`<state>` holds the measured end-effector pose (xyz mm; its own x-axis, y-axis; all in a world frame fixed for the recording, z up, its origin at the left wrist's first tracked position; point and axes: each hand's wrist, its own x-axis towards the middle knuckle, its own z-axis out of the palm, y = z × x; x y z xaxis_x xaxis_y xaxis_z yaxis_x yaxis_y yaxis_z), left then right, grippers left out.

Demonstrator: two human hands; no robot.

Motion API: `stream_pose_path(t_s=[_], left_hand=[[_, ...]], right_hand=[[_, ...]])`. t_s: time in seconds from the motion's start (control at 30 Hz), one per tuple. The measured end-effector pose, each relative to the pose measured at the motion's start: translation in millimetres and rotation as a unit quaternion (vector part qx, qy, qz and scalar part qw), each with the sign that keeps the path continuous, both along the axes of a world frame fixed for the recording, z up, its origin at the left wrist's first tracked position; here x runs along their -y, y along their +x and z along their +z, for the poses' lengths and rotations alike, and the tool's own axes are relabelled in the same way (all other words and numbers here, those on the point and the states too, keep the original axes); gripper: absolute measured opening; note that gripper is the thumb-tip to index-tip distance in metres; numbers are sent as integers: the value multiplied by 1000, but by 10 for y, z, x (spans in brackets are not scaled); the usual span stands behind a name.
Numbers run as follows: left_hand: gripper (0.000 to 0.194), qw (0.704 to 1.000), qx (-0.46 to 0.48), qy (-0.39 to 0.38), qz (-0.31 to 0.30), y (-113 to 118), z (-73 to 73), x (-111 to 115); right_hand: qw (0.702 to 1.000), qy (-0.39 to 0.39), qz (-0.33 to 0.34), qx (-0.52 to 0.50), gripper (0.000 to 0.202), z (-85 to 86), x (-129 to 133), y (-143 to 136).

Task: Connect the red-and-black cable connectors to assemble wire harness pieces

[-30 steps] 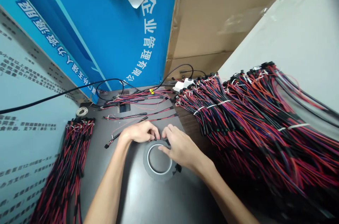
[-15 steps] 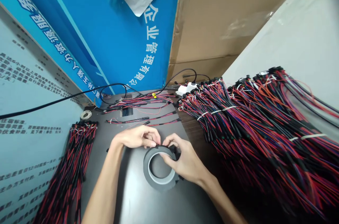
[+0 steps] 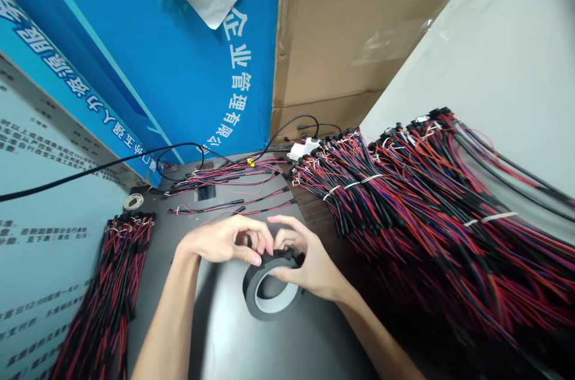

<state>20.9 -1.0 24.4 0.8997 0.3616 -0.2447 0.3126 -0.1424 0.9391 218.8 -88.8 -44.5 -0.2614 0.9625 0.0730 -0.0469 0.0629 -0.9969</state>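
Note:
A roll of black tape [image 3: 255, 296] with a pale inner core is tilted above the grey work surface [image 3: 233, 344]. My right hand [image 3: 309, 257] grips its upper right rim, thumb at the core and fingers behind. Small black pieces of tape show along the roll's top edge. My left hand [image 3: 233, 239] is at the roll's upper left, with thumb and fingertips closed near that top edge. Something small and dark shows between its fingers, too hidden to name.
Bundled red and black wires [image 3: 404, 188] fill the right side; another bundle [image 3: 112, 284] lies at the left. Loose wires [image 3: 224, 176] and a white connector [image 3: 303, 149] are at the back, before a blue board [image 3: 193, 68]. A cream coil [image 3: 133, 202] sits back left.
The view has shifted, moving the background left. The roll's top edge has tilted, and my left fingers are more curled. My right index finger has lifted off the roll.

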Motion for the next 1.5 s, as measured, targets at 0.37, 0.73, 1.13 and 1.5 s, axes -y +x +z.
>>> stream_pose_path(t_s=[0.37,0.73,1.13,1.5], left_hand=[[24,999,-11,-21,-35,71,-95,1],[8,998,-44,32,-28,99,-201,5],[6,981,-111,144,72,160,-145,79],[24,973,-77,134,169,94,-173,-1]], right_hand=[[996,-40,74,-2,80,-16,-29,60],[996,-64,54,32,82,-119,-80,149],[994,-86,7,60,73,-217,-111,131],[989,-103,9,108,75,-183,-99,86]])
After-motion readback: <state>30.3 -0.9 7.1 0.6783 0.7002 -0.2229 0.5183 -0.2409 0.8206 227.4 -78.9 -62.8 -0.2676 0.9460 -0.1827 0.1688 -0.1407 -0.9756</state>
